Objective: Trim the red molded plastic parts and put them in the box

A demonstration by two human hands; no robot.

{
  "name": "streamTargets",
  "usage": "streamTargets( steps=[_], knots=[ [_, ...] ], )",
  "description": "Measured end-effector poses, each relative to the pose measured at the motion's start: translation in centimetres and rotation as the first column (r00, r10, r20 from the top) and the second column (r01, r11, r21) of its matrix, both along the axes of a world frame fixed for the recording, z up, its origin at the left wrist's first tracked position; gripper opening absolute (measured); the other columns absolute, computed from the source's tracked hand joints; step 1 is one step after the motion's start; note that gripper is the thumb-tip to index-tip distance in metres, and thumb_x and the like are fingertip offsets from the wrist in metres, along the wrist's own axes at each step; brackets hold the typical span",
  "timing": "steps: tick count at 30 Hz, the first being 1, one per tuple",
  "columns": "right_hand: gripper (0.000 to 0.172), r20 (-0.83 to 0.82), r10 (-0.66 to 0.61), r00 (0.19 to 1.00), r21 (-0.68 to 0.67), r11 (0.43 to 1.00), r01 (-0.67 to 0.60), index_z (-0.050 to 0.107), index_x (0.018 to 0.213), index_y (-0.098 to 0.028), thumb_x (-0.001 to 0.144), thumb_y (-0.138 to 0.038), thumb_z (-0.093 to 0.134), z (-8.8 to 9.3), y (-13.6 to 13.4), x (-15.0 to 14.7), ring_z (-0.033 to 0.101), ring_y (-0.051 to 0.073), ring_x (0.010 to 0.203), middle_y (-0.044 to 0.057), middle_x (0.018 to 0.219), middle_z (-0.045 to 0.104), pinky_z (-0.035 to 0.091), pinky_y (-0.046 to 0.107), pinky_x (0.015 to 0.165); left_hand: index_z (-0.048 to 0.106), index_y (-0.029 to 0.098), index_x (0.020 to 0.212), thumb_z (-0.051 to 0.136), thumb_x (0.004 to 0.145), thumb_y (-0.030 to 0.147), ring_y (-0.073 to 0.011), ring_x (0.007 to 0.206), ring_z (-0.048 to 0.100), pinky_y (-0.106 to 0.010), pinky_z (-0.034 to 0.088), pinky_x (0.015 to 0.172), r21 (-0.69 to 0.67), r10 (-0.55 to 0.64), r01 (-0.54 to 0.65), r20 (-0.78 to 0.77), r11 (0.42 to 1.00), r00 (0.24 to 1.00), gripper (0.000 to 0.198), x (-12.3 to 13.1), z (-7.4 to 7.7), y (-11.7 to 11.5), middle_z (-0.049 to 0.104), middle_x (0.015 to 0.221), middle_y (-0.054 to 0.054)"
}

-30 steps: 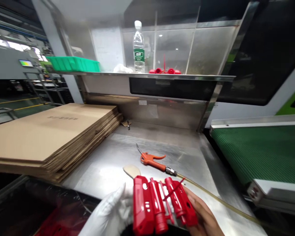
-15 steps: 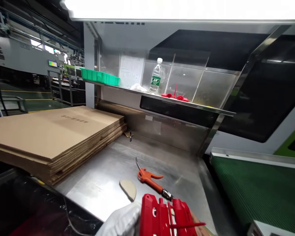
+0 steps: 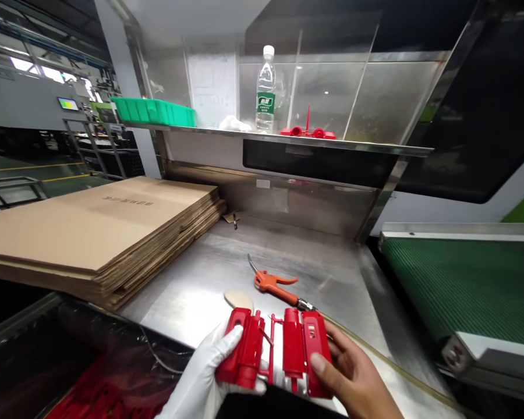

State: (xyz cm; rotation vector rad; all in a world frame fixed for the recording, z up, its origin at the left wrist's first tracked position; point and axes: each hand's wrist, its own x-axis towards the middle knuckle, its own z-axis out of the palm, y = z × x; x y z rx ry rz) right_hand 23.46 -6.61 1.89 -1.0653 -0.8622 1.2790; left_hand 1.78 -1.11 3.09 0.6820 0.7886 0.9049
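A red moulded plastic part (image 3: 275,354), two shells joined by a thin runner, is held flat between both hands over the near edge of the steel table (image 3: 201,279). My left hand (image 3: 203,381), in a white glove, grips the left shell from below. My right hand (image 3: 353,378), bare, holds the right shell with its thumb on top.
An orange air blow gun (image 3: 273,283) with its hose lies just beyond, beside a small beige pad (image 3: 239,299). A stack of flat cardboard (image 3: 96,230) fills the left. A bin of red parts (image 3: 94,393) sits lower left, a green conveyor (image 3: 463,279) right. The shelf holds a water bottle (image 3: 265,87).
The red part has turned over in my hands, its two shells now spread apart side by side. The view tipped up and came back down.
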Motion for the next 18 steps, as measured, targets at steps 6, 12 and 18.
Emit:
streamTargets(
  steps=[6, 12, 18],
  knots=[
    [0.028, 0.648, -0.605, 0.464, 0.76, 0.558, -0.334, 0.07, 0.11, -0.024, 0.09, -0.009, 0.058, 0.4, 0.7, 3.4, 0.063, 0.027, 0.114, 0.008, 0.121, 0.069, 0.05, 0.042, 0.099, 0.069, 0.006, 0.099, 0.066, 0.087, 0.025, -0.0175, 0.056, 0.064, -0.022, 0.046, 0.041, -0.255, -0.001, 0.007, 0.025, 0.967, 1.0, 0.022, -1.1, -0.9, 1.1, 0.072, 0.076, -0.013],
    [0.073, 0.654, -0.458, 0.602, 0.276, 0.886, 0.373, 0.04, 0.148, -0.018, 0.083, -0.043, 0.063, -0.9, 7.0, 10.2, 0.069, 0.031, 0.101, 0.014, 0.117, 0.07, 0.056, 0.048, 0.089, 0.066, 0.01, 0.099, 0.069, 0.086, 0.03, -0.0204, 0.057, 0.066, -0.025, 0.048, 0.042, -0.194, 0.164, -0.167, -0.029, 0.967, 0.986, 0.024, 0.2, -0.2, 1.7, 0.072, 0.072, -0.011],
    [0.079, 0.711, -0.315, 0.629, 0.118, 0.935, 0.334, 0.063, 0.121, -0.007, 0.061, -0.058, 0.07, -2.4, 10.5, 11.5, 0.063, 0.038, 0.109, 0.022, 0.121, 0.064, 0.053, 0.049, 0.091, 0.064, 0.015, 0.101, 0.075, 0.081, 0.03, -0.0195, 0.06, 0.07, -0.024, 0.053, 0.05, -0.095, 0.33, -0.335, -0.066, 0.937, 0.942, 0.027, 2.4, -0.7, 2.5, 0.073, 0.07, -0.006]
  ],
)
